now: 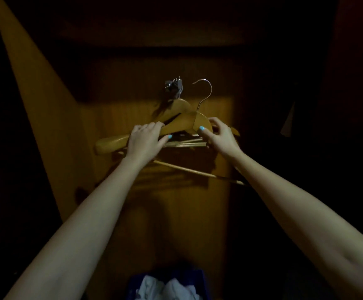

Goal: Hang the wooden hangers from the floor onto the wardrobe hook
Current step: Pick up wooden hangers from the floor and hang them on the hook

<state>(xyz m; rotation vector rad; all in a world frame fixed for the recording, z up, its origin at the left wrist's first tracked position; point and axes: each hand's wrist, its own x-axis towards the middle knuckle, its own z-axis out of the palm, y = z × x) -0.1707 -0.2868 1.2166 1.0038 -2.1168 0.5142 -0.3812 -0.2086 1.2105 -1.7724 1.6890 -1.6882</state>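
A wooden hanger (182,124) with a metal hook (204,92) is held up in front of the wardrobe's wooden back panel (165,202). My left hand (147,139) grips its left arm and my right hand (217,135) grips it just right of the neck. Its metal hook stands free in the air, to the right of the wardrobe hook (173,87). Behind it, other wooden hangers (176,106) hang from that metal wardrobe hook, their lower bars (198,172) showing below my hands.
The scene is dark, lit only in the middle. A lit wooden side panel (35,105) slants at the left. A dark blue container with white cloth (165,284) sits at the bottom centre. A dark shape hangs at the far right.
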